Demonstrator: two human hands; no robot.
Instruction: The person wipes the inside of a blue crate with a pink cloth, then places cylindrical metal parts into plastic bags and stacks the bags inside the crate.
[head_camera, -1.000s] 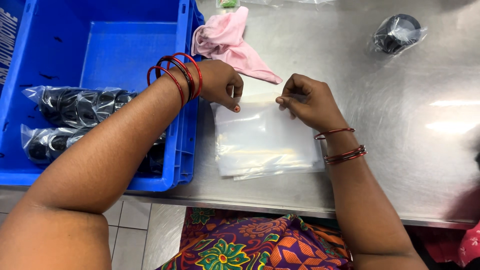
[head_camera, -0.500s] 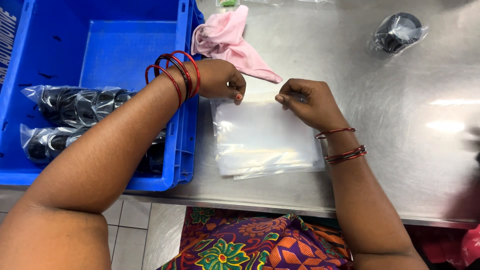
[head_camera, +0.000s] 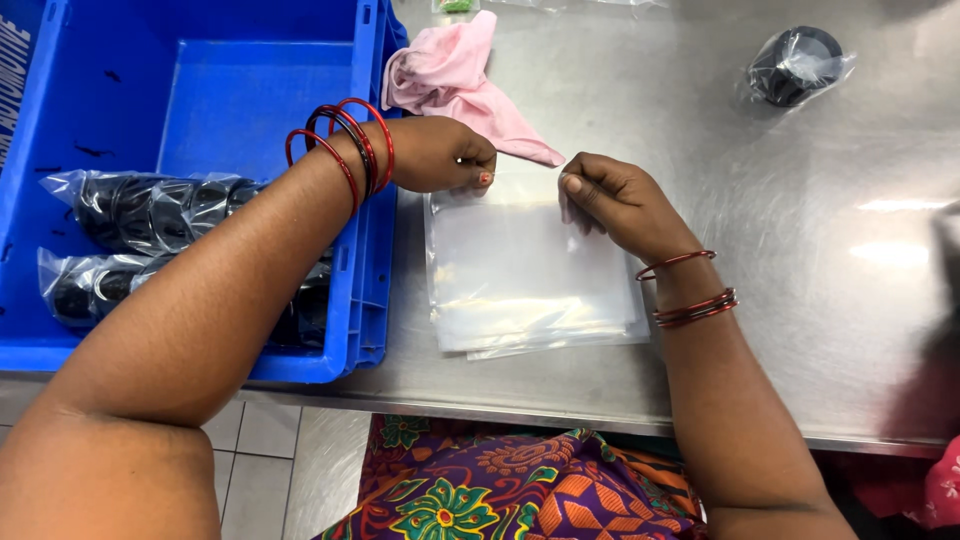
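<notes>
While hands pinch it, bag lies flat.

Left arm enters from the lower left of the frame, forearm running diagonally up toward centre. Left hand sits just left of centre in the upper half, knuckles up, fingers curled under, thumb and forefinger pinched together at the fingertips. Several red and dark bangles ring the left wrist.

Right arm rises from the lower right, forearm nearly vertical, leaning slightly left. Right hand lies right of centre, back of hand up, fingers bent inward, thumb tip pressed against the forefinger in a pinch. Thin red bangles circle the right wrist. The two pinches face each other, a small gap between.
</notes>
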